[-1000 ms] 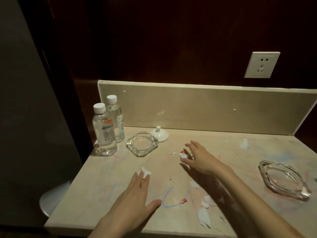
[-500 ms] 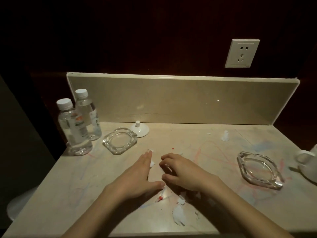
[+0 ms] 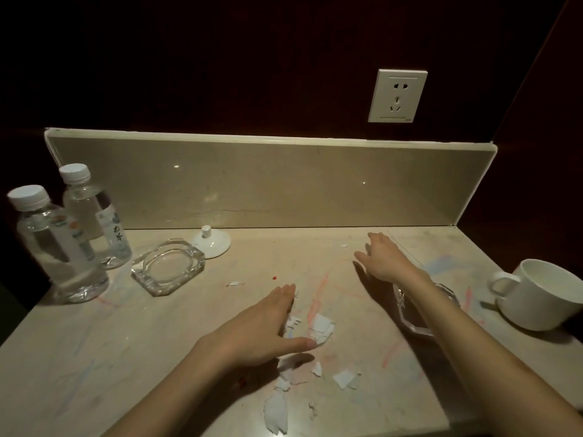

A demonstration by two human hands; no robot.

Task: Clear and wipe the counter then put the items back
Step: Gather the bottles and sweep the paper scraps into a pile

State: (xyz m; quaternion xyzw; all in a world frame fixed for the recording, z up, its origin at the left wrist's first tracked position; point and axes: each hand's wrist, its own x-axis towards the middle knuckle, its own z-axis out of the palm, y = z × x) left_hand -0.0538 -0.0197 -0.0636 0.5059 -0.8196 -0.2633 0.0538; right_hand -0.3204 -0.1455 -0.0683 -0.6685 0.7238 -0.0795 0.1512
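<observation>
Dim light falls on a pale stone surface (image 3: 94,357) set against a dark wall with a white socket (image 3: 398,95), and red and blue crayon-like scribbles run across the stone. A second ago the right hand (image 3: 383,258) was picking at a scrap near the middle and then drew in beside the left; now it has swung out toward the back right corner, fingers straight and slightly apart, holding nothing, close to a tiny white fleck (image 3: 344,245), its forearm crossing over the right glass ashtray (image 3: 413,320). The left hand (image 3: 262,323) has stayed low near the front, fingers straight and together, thumb out, its edge resting against the torn paper scraps (image 3: 318,329) that are now bunched beside and below it, where earlier they lay more scattered. That suggests the loose litter is being swept into one heap, with the far fleck likely next. Two water bottles (image 3: 60,244), a second glass ashtray (image 3: 168,266) and a small white lid (image 3: 211,242) stand at the left, and a white cup (image 3: 542,294) sits at the right edge, none of them lifted off yet. Clearing has barely begun, and the scribbles are unwiped.
</observation>
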